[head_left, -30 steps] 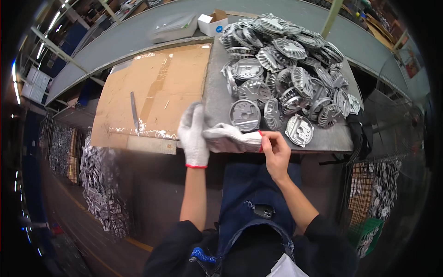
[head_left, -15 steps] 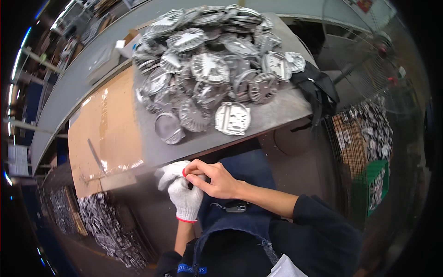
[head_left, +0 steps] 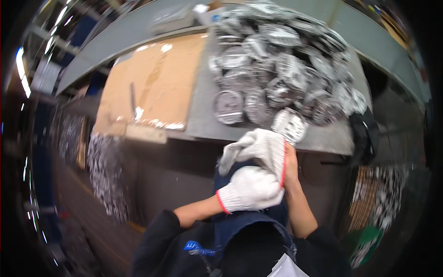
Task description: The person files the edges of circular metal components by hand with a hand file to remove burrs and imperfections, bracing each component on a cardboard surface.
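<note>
Fingers of the gloved left hand (head_left: 251, 188) curl in together and look clamped on the lower edge of a white glove (head_left: 258, 147), close by its red hem (head_left: 284, 168). Those of the bare right hand (head_left: 291, 168) vanish at that hem; from where I stand I can't tell whether they are spread or together, or how far inside they reach.

That glove sits just above the left hand's fingers and directly left of the right hand, in front of the near edge of the table (head_left: 203, 115). Its long axis runs sideways, with a slight tilt: the open, red-trimmed end faces right, toward the bare hand, while its own finger ends point left and droop, bent downward past the left knuckles. It's pale knitted cloth, ribbed near the hem, puffed and creased across the back, with greyer finger ends. The hem stands nearly upright as a thin red line. Motion blur softens the finer weave.

Just beyond the fingers, one silvery round casting (head_left: 290, 124) lies near the table edge, with a heap of similar metal castings (head_left: 281, 60) farther off. To the fingers' upper left, cardboard (head_left: 154, 87) covers the tabletop, bearing a narrow dark strip (head_left: 133, 98).
</note>
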`<state>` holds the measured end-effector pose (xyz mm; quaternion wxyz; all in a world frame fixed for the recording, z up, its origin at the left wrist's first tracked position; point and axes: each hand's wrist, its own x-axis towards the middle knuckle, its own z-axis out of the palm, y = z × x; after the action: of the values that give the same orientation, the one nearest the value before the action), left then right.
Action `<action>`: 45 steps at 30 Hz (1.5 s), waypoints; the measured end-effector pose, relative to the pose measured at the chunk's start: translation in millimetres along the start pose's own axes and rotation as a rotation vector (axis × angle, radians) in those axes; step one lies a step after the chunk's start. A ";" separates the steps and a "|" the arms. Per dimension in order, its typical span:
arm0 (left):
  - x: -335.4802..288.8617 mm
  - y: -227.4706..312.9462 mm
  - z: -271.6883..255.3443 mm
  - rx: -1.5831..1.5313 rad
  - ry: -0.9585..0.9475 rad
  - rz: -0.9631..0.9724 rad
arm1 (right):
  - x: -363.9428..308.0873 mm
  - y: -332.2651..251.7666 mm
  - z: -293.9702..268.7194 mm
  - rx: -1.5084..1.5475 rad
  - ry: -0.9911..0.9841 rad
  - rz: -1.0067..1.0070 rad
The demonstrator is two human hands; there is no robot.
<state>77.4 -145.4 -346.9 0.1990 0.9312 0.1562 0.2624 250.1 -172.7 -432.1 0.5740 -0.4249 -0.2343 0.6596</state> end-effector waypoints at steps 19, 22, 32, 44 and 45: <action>-90.1 -59.6 -48.1 0.030 0.024 -0.307 | 114.0 29.7 187.2 1.045 -0.185 0.379; -97.6 -77.9 -59.1 0.020 0.013 -0.304 | 130.5 34.9 202.7 0.883 -0.499 0.315; -141.9 -290.4 -148.7 -0.197 0.337 -0.658 | 132.7 14.2 136.3 0.620 -0.271 0.006; -133.3 -457.3 -194.6 0.299 -0.205 -1.150 | 70.3 56.9 106.7 0.593 -0.014 0.067; -128.0 -455.8 -195.4 0.259 -0.314 -1.165 | 74.5 57.3 108.2 0.463 -0.029 0.083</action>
<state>-219.4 257.8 -454.8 0.2156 0.7369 0.6387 -0.0506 129.9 -95.3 -442.2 0.6252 -0.2818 -0.0673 0.7247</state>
